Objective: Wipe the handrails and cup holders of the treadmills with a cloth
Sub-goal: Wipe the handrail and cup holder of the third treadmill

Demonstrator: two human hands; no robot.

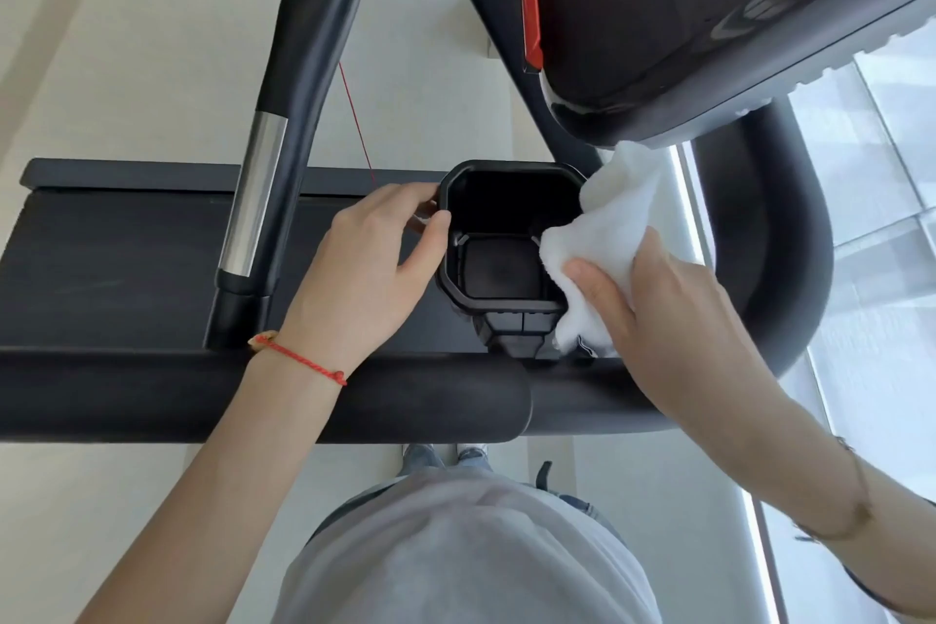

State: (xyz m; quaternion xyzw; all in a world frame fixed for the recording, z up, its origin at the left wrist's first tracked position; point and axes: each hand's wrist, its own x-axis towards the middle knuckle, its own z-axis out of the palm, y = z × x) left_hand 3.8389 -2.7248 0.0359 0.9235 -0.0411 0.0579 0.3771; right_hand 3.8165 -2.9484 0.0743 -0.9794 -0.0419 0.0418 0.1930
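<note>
A black square cup holder point(506, 172) hangs off the treadmill's side rail, seen from above and empty inside. My left hand point(364, 269) grips its left rim, thumb curled over the edge. My right hand point(658, 314) holds a white cloth point(613, 223) bunched against the holder's right rim and outer wall. A black padded handrail point(253, 395) runs across below both hands. A second handrail point(283, 117) with a silver grip section slants up on the left.
The treadmill console point(684, 15) with red trim looms at the top right, close above the cloth. The black running belt point(101, 269) lies under the rails. A thin red safety cord point(354, 117) hangs down. Windows point(886, 218) line the right side.
</note>
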